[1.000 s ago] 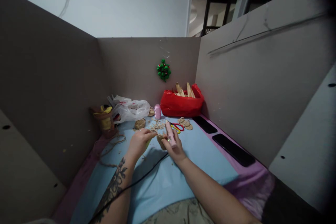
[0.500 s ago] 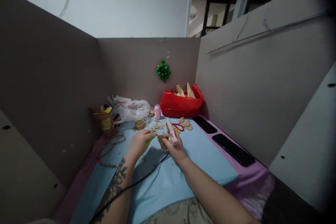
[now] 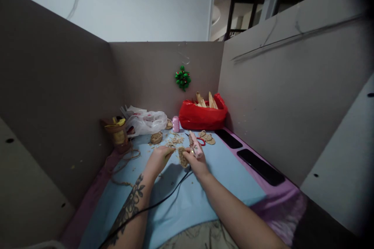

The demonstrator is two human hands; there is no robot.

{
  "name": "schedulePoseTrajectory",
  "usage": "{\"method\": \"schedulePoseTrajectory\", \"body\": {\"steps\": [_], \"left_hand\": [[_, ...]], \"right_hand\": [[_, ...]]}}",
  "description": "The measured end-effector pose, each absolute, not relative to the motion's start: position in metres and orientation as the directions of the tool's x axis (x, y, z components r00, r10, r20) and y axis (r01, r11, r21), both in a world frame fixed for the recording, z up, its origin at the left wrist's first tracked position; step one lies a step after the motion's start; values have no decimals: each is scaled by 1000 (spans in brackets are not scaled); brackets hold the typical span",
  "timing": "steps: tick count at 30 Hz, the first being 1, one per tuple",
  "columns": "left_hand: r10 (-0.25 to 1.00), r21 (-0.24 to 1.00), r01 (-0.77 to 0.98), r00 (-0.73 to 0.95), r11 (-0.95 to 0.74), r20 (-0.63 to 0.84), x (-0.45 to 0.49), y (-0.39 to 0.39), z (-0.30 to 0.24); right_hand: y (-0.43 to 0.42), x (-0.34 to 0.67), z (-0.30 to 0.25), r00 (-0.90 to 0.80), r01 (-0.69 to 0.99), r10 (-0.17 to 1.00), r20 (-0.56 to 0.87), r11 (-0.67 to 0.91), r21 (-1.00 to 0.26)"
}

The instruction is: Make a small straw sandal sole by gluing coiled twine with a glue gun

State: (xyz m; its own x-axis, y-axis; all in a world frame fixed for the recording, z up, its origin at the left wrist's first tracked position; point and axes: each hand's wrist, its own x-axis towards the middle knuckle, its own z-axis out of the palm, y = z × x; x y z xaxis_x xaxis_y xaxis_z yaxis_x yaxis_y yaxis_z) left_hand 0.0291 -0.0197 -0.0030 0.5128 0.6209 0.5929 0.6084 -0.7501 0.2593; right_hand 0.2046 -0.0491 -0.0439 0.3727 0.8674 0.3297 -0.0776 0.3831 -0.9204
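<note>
Gripping the glue gun (image 3: 196,146) and woven piece (image 3: 183,158) above the surface (image 3: 230,175), the right hand (image 3: 199,163) faces the left hand (image 3: 160,158), pinched narrow, contents unclear; this piece looks unfinished, the flat shapes (image 3: 207,137) beyond apparently done.

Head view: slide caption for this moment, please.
Right hand holding a pink tool and a tan piece above a blue covering, left hand close by.

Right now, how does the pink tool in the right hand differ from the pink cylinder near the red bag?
The pink tool is held in the right hand, while the pink cylinder stands free beside the red bag. The pink tool is tilted; the pink cylinder is upright. Both are pink.
</note>
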Motion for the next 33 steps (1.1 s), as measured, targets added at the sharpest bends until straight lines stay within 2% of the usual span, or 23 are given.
{"method": "schedulePoseTrajectory", "body": {"steps": [6,18,33], "left_hand": [[633,264,623,497,-737,593,35,-24,-3],[682,310,634,504,-709,530,47,-30,-7],[676,260,657,523,-708,519,54,-35,-12]], "right_hand": [[-38,204,-60,392,-200,876,281,379,-903],[-30,205,-68,392,-318,889,238,373,-871],[-26,204,-72,404,-348,886,229,380,-857]]}}
